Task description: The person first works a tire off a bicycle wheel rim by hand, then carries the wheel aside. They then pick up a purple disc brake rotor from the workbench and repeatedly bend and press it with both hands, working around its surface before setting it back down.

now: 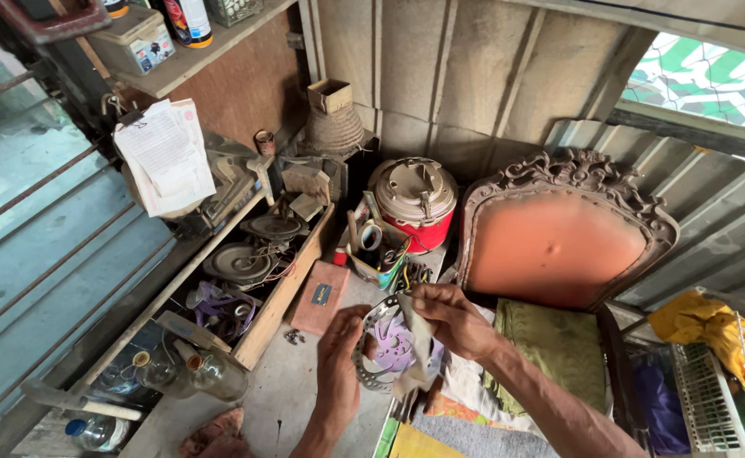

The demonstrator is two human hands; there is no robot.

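Red jug (415, 203), carved chair (567, 229) behind metal disc (389, 343).

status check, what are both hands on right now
Left hand holds round metal motor plate. Right hand presses rag onto it. Nothing blocking.

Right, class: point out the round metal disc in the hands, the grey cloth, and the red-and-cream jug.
round metal disc (387, 339), head view, on its pale face with holes.
grey cloth (419, 348), head view, on the strip draped over the disc.
red-and-cream jug (414, 192), head view, on its cream lid.
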